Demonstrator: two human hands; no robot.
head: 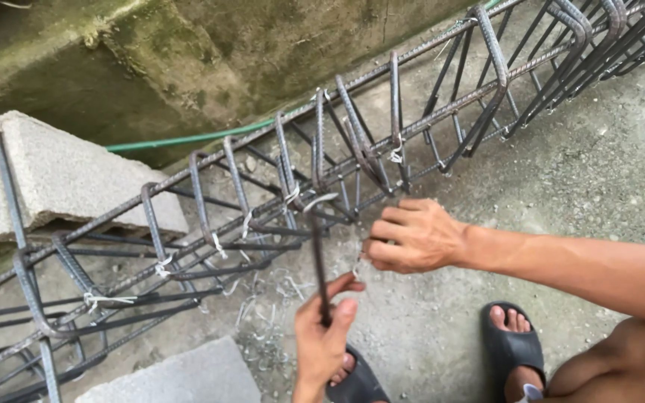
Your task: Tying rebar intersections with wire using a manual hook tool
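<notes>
- A long cage of dark ribbed steel reinforcing bars (210, 216), with square stirrups set along it, is seen lying slantwise across the grey concrete floor (606, 172), from the near left to the far right.
- A thin dark metal hook tool (318, 254) is gripped by the left hand (324, 339) at the near centre; the fingers are closed round its shaft, and its curved tip is caught at a stirrup joint of the cage.
- The right hand (412, 235) is held just right of that joint, its fingers curled narrowly; a short piece of pale tying wire (357, 265) appears to be pinched at the fingertips, though how firmly it is held cannot be told.
- Pale wire ties (163, 266) are seen wrapped at several stirrup crossings along the cage.
- A scatter of loose pale wire pieces (266, 313) is seen on the floor beneath the cage, just left of the left hand.
- The left end of the cage is rested on a grey concrete block (69, 172); a second grey block (181, 377) lies at the near edge.
- A green hose (188, 139) is run along the foot of the mossy concrete wall (188, 52) at the far side.
- Black slip-on sandals (513, 347) are worn on the feet at the near right.
</notes>
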